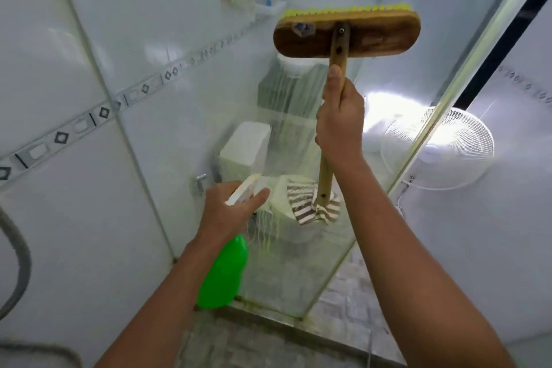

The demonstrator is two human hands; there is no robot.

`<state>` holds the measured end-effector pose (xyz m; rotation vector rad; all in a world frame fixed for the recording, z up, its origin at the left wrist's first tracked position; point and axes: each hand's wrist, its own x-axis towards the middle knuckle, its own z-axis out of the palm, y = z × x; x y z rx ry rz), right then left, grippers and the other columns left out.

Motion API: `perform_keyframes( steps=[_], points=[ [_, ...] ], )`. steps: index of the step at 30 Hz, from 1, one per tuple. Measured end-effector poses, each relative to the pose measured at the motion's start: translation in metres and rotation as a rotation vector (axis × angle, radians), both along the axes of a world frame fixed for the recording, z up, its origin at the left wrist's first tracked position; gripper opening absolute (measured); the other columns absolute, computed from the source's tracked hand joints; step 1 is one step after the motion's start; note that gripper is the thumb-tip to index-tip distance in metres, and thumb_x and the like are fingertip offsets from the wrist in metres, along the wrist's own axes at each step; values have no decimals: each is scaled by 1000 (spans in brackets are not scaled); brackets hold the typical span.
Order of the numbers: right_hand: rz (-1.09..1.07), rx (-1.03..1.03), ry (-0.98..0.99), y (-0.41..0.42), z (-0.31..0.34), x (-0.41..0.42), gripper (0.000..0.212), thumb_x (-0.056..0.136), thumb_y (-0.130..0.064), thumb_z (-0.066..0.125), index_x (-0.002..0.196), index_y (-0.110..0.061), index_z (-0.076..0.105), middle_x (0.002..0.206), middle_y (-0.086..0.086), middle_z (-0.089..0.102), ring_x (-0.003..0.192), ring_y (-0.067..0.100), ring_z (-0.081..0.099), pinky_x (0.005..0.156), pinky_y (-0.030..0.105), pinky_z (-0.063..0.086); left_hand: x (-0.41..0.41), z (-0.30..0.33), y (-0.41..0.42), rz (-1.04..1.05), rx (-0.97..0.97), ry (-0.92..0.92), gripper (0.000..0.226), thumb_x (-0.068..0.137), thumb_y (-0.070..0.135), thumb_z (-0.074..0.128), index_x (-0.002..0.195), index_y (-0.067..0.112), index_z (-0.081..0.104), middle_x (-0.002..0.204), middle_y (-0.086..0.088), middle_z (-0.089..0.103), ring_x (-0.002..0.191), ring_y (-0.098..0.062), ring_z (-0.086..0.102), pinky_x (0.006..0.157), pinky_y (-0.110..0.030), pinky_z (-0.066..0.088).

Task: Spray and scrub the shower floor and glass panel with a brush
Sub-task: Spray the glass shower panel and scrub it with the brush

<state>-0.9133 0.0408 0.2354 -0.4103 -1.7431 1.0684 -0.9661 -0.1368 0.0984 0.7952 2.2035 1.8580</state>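
A wooden scrub brush (pixel 346 34) with yellow-green bristles is raised high against the glass panel (pixel 298 263). My right hand (pixel 340 119) grips its short wooden handle just below the head. A striped cloth (pixel 313 206) is wrapped at the handle's lower end. My left hand (pixel 233 209) holds a green spray bottle (pixel 224 272) by its white trigger head, nozzle close to the glass. Yellowish liquid runs down the glass in streaks. The grey tiled shower floor (pixel 239 343) lies below.
White tiled walls with a patterned border (pixel 98 116) stand on the left. A grey hose (pixel 21 263) hangs at the far left. Behind the glass are a toilet tank (pixel 245 149) and a white fan (pixel 448 149). A shelf (pixel 270 7) is mounted up high.
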Motion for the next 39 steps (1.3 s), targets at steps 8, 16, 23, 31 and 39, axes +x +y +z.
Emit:
perform_keyframes(
  steps=[8,16,23,31,39],
  points=[
    [-68,56,-64,-3,-24,0,37,102,-46,35,69,-29,39,57,-6,38,51,13,41,48,37,37,2,-20,1,9,-20,4,40,82,30,85,68,-3,67,53,-7,55,50,-12,49,48,-25,38],
    [-36,36,-311,-22,-219,-6,40,101,-43,34,98,-10,56,63,-7,47,55,8,43,50,33,32,-9,-49,-22,119,-106,52,41,84,28,85,59,11,58,52,-7,55,51,-10,47,50,-20,35],
    [47,-90,-847,-40,-399,22,57,94,-63,26,101,-14,54,75,9,61,71,31,61,56,38,43,-17,-99,-32,140,-137,53,36,86,22,84,65,19,55,53,14,49,50,-2,43,51,-9,30],
    [63,88,-724,-62,-334,-37,52,97,-61,28,103,-15,52,77,11,63,67,29,60,52,35,42,-23,-102,-43,225,-158,23,37,87,25,83,64,24,54,52,15,49,48,-2,42,50,-10,31],
    [118,114,-832,-54,-326,-31,44,98,-56,35,103,-16,51,79,2,58,71,24,59,57,31,39,-29,-80,-42,310,-111,59,26,87,28,83,78,10,66,64,-10,59,56,-7,48,53,-11,38]
  ],
)
